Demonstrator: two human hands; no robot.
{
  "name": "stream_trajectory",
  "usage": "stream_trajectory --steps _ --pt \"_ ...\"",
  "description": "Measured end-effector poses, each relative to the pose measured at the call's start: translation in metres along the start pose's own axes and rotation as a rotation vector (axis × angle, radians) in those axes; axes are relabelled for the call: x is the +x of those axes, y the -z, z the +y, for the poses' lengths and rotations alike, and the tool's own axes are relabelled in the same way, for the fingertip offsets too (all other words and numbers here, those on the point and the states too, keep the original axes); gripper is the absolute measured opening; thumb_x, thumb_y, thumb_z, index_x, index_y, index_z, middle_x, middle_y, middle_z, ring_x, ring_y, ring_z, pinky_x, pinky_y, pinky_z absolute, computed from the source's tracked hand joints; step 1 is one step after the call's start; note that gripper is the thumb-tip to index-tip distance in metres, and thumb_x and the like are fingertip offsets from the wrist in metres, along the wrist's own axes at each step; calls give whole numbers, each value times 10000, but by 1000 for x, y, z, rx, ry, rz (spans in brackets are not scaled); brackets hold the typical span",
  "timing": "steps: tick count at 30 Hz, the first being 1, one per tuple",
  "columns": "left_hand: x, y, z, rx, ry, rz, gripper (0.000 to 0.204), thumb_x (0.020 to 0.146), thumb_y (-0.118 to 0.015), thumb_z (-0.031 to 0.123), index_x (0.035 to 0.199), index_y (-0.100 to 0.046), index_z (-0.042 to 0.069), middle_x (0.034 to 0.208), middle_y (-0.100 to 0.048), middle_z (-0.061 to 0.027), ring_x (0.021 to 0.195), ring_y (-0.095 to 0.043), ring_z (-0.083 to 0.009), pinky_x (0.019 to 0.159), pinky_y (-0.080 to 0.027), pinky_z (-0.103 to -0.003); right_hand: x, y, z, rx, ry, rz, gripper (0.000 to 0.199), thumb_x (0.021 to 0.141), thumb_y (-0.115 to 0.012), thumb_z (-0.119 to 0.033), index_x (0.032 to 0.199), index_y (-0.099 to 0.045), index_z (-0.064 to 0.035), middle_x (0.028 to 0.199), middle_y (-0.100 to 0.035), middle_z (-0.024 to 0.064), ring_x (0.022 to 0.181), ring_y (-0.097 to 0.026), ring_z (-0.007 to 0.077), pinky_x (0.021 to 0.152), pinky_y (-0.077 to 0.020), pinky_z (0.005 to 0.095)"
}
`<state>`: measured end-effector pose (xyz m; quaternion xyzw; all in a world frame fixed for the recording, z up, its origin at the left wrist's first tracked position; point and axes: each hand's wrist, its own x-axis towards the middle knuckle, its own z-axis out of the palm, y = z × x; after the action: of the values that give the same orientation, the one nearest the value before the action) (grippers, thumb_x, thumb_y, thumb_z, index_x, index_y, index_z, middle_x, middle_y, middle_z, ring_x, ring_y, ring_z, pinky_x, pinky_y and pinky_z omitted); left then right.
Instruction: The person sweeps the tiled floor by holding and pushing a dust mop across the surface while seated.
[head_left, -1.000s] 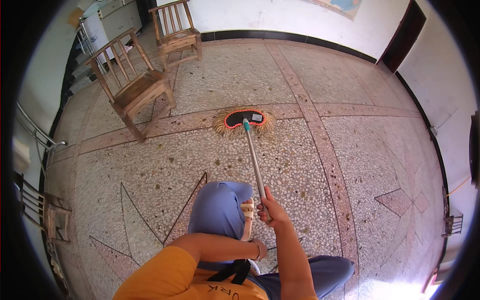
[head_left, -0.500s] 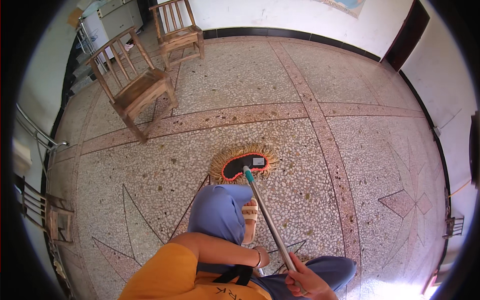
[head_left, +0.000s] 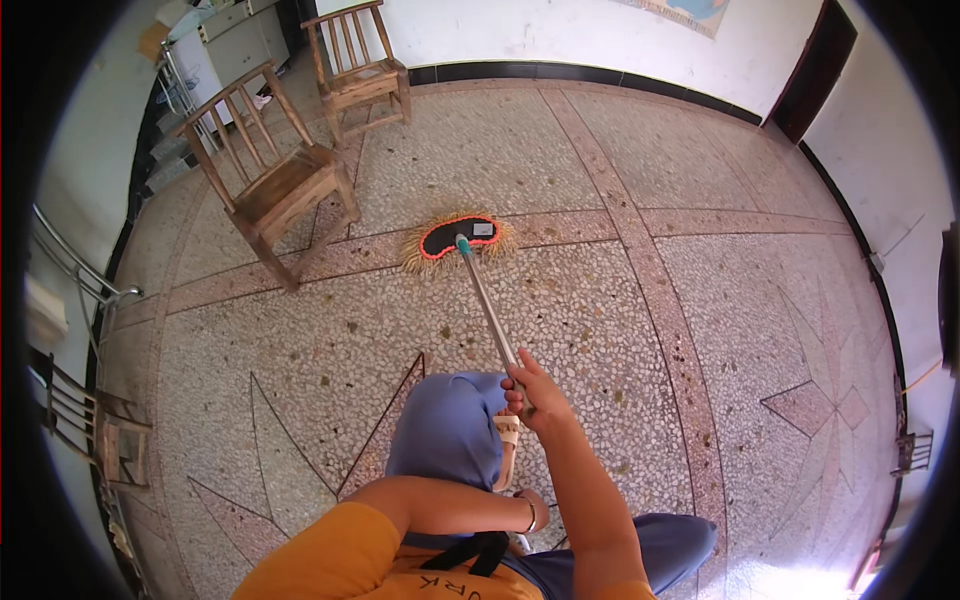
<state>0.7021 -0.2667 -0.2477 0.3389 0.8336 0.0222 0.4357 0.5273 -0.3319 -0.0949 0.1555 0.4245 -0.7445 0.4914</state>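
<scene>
A mop (head_left: 460, 237) with a fringed beige head, black oval top and red edging lies on the speckled floor ahead of me. Its metal pole (head_left: 487, 305) slants back toward me from a teal joint. My right hand (head_left: 537, 392), arm stretched forward, is wrapped round the pole near its end. Across my lap lies my left forearm, with a bracelet at the wrist. My left hand (head_left: 536, 510) rests by my legs, apart from the mop, and its fingers are mostly hidden.
Two wooden chairs (head_left: 280, 190) stand at the far left, the closer one left of the mop head. Another wooden chair (head_left: 115, 440) is by the left wall, beside a metal rail (head_left: 85, 275). A dark door (head_left: 815, 70) is at the far right.
The mop head has slid forward and slightly left across the floor. My right hand has reached forward with the pole, while my left arm has stayed nearly still.
</scene>
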Motion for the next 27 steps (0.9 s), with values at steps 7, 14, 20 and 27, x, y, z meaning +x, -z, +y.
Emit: stream_trajectory --steps 7,14,20,27 --pt "-30 38 15 34 -100 39 237 737 -607 114 963 -672 87 964 -645 -78 867 -624 -278 604 -512 -476 -99 43 23 198 14 161 534 891 -447 -104 1360 -254 -275 710 -477 96 456 -393 104 347 -314 184" --pt "-52 51 16 101 -157 -68 252 741 -621 124 988 -669 120 1014 -637 -56 919 -611 -276 624 -514 -468 -264 84 76 474 14 234 467 923 -385 -144 1348 -264 -296 744 -477 113 453 -386 125 360 -340 222" --pt "-51 43 9 67 -216 -136 312 664 -699 146 974 -674 121 975 -649 -64 898 -622 -280 629 -514 -450 -254 87 70 723 181 288 372 937 -366 -183 1281 -366 -327 751 -453 90 461 -362 103 372 -340 218" --pt "-38 31 -4 75 -160 -73 278 708 -656 101 986 -663 90 1016 -635 -79 929 -609 -288 642 -502 -472 -106 110 -15 645 310 241 326 919 -437 -186 1219 -392 -306 748 -466 74 488 -393 103 380 -343 204"
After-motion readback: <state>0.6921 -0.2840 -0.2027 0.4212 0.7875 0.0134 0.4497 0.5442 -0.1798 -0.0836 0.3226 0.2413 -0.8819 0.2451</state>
